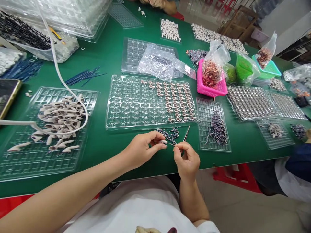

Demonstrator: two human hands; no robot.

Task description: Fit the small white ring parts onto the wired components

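Both my hands meet over the table's near edge. My left hand (pixel 143 148) is closed, pinching a small pale earbud shell (pixel 163 141) between thumb and fingers. A thin wire (pixel 170 143) runs from it to my right hand (pixel 186 159), whose thumb and forefinger are pressed together on the wire's end. Pointed tweezers (pixel 187 133) show just beyond my right hand; whether they lie on the table or are tucked in the hand I cannot tell. Small dark wired parts (pixel 171 134) lie loose behind my fingers. Further back, a clear tray (pixel 131 106) carries rows of cup-shaped shells on its right side.
To the left, a clear tray (pixel 93 97) bears a heap of pale shells (pixel 63 113), crossed by a white cable (pixel 57 64). On the right are a tray of wired parts (pixel 218 131) and a pink basket (pixel 205 89). Another person's hands (pixel 157 3) are across the table.
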